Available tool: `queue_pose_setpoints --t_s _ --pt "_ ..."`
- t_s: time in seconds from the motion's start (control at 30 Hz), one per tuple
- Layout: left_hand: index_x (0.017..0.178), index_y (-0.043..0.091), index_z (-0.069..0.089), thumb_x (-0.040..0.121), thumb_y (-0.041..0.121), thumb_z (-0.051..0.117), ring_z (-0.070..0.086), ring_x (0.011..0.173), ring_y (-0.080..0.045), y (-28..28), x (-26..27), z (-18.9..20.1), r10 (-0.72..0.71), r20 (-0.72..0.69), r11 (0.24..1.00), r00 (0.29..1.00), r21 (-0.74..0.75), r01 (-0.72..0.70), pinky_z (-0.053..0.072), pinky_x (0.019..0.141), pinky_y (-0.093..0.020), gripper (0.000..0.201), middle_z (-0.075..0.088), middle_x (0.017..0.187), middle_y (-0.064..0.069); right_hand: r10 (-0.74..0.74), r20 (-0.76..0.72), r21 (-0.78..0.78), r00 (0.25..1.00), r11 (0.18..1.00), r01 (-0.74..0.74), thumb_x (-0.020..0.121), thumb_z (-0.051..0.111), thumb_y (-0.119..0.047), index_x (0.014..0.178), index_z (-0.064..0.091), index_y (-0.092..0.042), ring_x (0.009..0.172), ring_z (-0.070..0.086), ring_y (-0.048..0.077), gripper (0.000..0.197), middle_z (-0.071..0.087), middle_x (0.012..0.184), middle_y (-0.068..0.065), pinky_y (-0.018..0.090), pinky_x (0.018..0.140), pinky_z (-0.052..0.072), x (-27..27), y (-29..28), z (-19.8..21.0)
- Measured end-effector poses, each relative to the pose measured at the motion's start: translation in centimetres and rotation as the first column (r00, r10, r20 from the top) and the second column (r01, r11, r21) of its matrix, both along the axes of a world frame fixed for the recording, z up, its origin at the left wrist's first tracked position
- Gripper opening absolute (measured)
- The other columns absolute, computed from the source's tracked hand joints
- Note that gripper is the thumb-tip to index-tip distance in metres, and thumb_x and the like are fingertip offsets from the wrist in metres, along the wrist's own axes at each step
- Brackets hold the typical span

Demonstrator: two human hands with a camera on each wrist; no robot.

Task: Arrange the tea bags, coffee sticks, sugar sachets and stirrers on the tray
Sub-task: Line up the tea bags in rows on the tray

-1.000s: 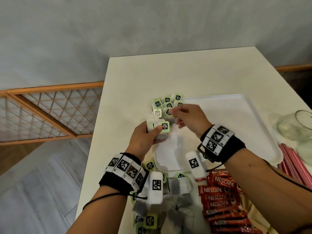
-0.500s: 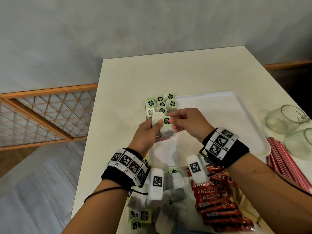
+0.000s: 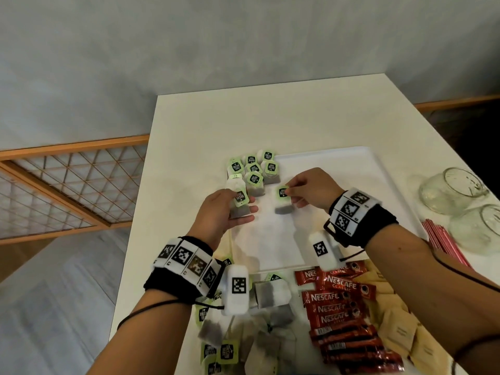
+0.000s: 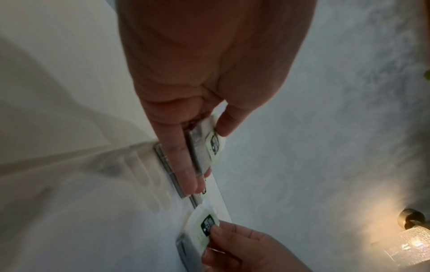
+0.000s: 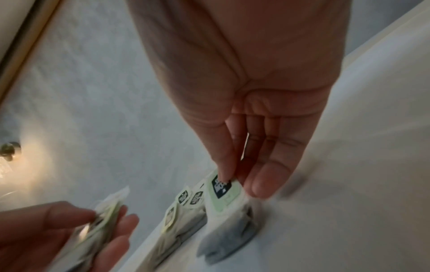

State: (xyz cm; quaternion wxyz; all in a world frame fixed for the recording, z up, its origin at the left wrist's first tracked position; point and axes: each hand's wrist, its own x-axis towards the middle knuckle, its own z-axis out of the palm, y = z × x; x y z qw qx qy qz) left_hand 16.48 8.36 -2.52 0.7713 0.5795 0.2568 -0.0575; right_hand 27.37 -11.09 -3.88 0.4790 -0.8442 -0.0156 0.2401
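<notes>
Hands now apart, papery tea bag pinched.

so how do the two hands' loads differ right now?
The left hand grips a small stack of tea bags, thumb over the top tag; the right hand pinches a single tea bag by its green tag, pouch hanging below. The left's stack sits over the tray's left edge; the right's bag hangs over the tray. Both loads are the same green-tagged bags.
</notes>
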Motion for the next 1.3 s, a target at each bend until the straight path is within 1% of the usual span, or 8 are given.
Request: queue_pose_setpoints --t_s 0.23,0.33,0.5,0.67,0.8,0.93,1.07,1.3 --pt "0.109 0.009 0.064 0.101 0.012 0.045 0.07 0.092 -0.025 -0.1 -0.1 -0.1 -0.053 0.003 0.993 0.999 0.105 0.052 0.057 0.089 -0.045 0.021 0.071 0.107 -0.009 -0.052 0.106 -0.014 0.993 0.998 0.054 0.08 0.073 0.001 0.085 0.069 -0.008 0.053 0.061 0.015 0.01 0.065 0.064 0.005 0.023 0.055 0.057 2.3 2.0 0.2" --pt "0.105 0.009 0.066 0.101 0.014 0.049 0.071 0.097 -0.028 0.0 -0.1 -0.4 -0.03 0.0 0.991 1.0 0.129 0.029 0.057 0.089 -0.043 0.018 0.067 0.114 -0.015 -0.058 0.108 0.018 0.992 0.998 0.056 0.08 0.071 0.005 0.086 0.069 -0.004 0.053 0.06 0.015 0.01 0.064 0.064 0.004 0.024 0.056 0.058 2.7 2.6 0.2" --pt "0.101 0.005 0.066 0.1 0.013 0.051 0.073 0.089 -0.023 0.2 -0.2 -0.5 -0.031 0.014 0.998 0.999 0.056 0.03 0.061 0.078 -0.033 0.017 0.07 0.105 -0.014 -0.055 0.114 0.032 0.992 0.998 0.051 0.08 0.07 0.007 0.086 0.068 0.0 0.056 0.06 0.02 0.01 0.064 0.065 0.007 0.029 0.062 0.06 2.9 3.3 0.0" --pt "0.108 -0.002 0.065 0.099 0.013 0.054 0.073 0.093 -0.026 0.2 -0.4 -0.6 -0.041 0.017 0.997 0.999 0.065 0.04 0.061 0.076 -0.031 0.021 0.071 0.107 -0.017 -0.074 0.153 0.043 0.985 0.997 0.069 0.075 0.075 0.002 0.088 0.069 -0.004 0.066 0.066 0.025 0.016 0.07 0.077 0.014 0.035 0.071 0.06 2.7 2.8 0.0" --pt "0.109 -0.001 0.066 0.098 0.013 0.057 0.074 0.09 -0.025 -0.3 -0.5 -0.7 -0.042 0.029 0.993 0.999 0.115 0.039 0.061 0.077 -0.033 0.021 0.072 0.106 -0.016 -0.115 0.2 0.183 0.973 0.98 0.078 0.08 0.074 -0.009 0.088 0.072 -0.01 0.06 0.062 0.017 0.008 0.068 0.074 0.003 0.033 0.064 0.059 0.7 2.7 1.2" --pt "0.107 -0.003 0.067 0.094 0.013 0.062 0.073 0.089 -0.026 -1.0 -0.4 -0.5 -0.017 0.053 0.992 0.998 0.127 0.011 0.061 0.074 -0.031 0.021 0.071 0.104 -0.02 -0.017 0.125 0.284 0.992 0.959 -0.019 0.079 0.078 -0.017 0.083 0.071 -0.015 0.059 0.062 0.016 0.008 0.069 0.073 0.005 0.028 0.056 0.054 -2.4 2.8 2.2" --pt "0.104 -0.007 0.064 0.092 0.013 0.066 0.072 0.085 -0.025 -1.5 -0.5 -0.3 0.007 0.079 0.993 0.997 0.119 -0.016 0.061 0.071 -0.029 0.023 0.067 0.095 -0.018 0.019 0.116 0.323 0.993 0.945 -0.056 0.077 0.078 -0.008 0.098 0.067 -0.009 0.059 0.062 0.014 0.023 0.066 0.074 0.008 0.025 0.053 0.052 -4.1 2.7 2.2" --pt "0.106 0.006 0.066 0.092 0.021 0.066 0.074 0.089 -0.029 -1.7 -1.0 0.4 -0.02 0.071 0.996 0.997 0.086 0.014 0.061 0.073 -0.037 0.02 0.07 0.096 -0.009 0.041 0.164 0.298 0.986 0.951 -0.089 0.079 0.075 -0.001 0.099 0.068 -0.006 0.058 0.062 0.014 0.022 0.065 0.07 0.004 0.026 0.056 0.054 -4.4 2.6 2.1"
